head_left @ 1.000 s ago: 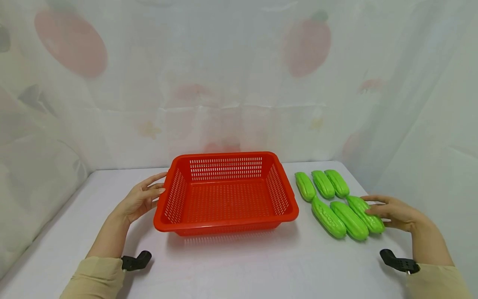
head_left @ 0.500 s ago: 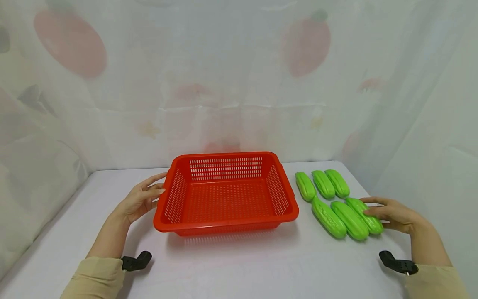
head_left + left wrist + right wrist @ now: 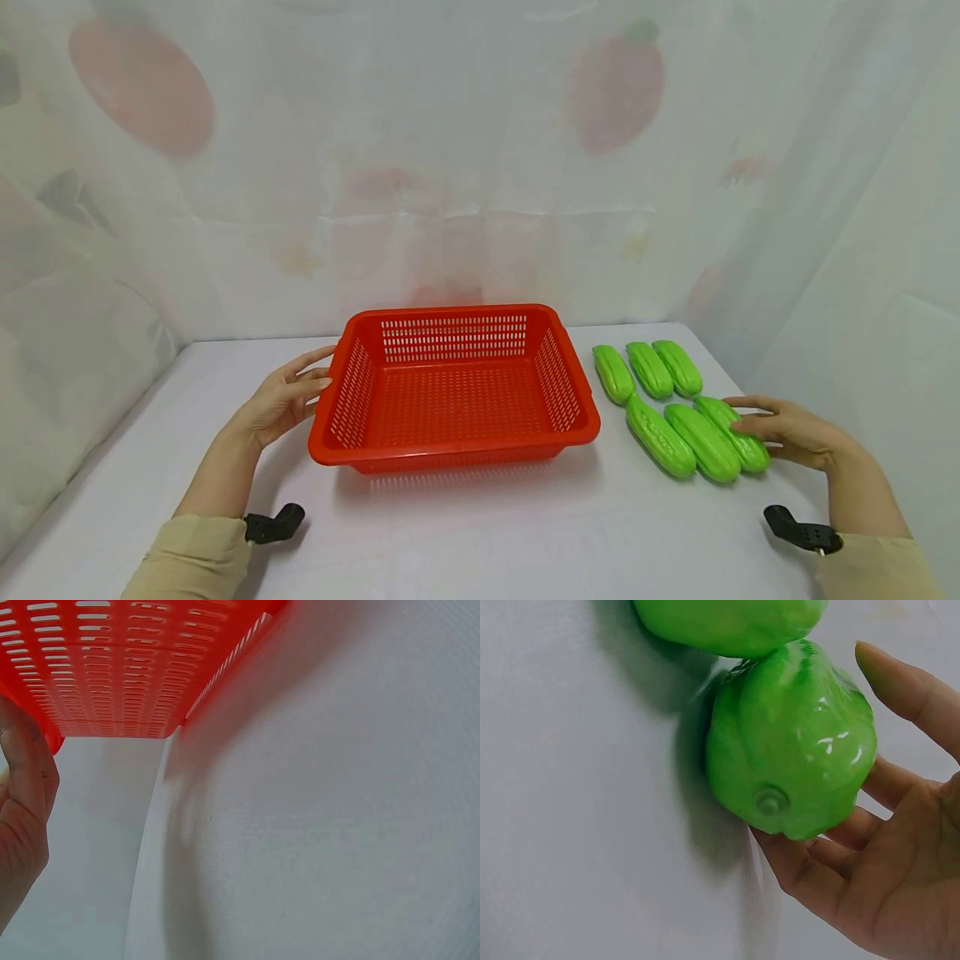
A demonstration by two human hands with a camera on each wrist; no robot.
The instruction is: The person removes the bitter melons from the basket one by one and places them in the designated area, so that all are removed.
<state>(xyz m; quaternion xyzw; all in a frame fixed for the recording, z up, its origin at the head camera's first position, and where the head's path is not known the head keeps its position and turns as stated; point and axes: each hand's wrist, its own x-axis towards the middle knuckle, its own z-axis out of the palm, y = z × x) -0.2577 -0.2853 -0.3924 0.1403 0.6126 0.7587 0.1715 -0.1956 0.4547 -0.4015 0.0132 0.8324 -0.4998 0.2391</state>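
Note:
My left hand is at the left side of a red perforated plastic basket, fingers spread and fingertips right at its rim. The left wrist view shows fingers beside a corner of the basket. On the right, my right hand reaches over the outermost green toy cucumber, ribbed and glossy. In the right wrist view, the thumb stands apart from that cucumber, while other fingers lie along its far side. A second cucumber touches it there.
Several more cucumbers lie right of the basket in two rows, among them one in the back row and one in front. A pale curtain with printed fruit backs the white table.
The outermost cucumber and my right hand shifted slightly, the cucumber moving left against its neighbour early on. Left hand and basket kept still.

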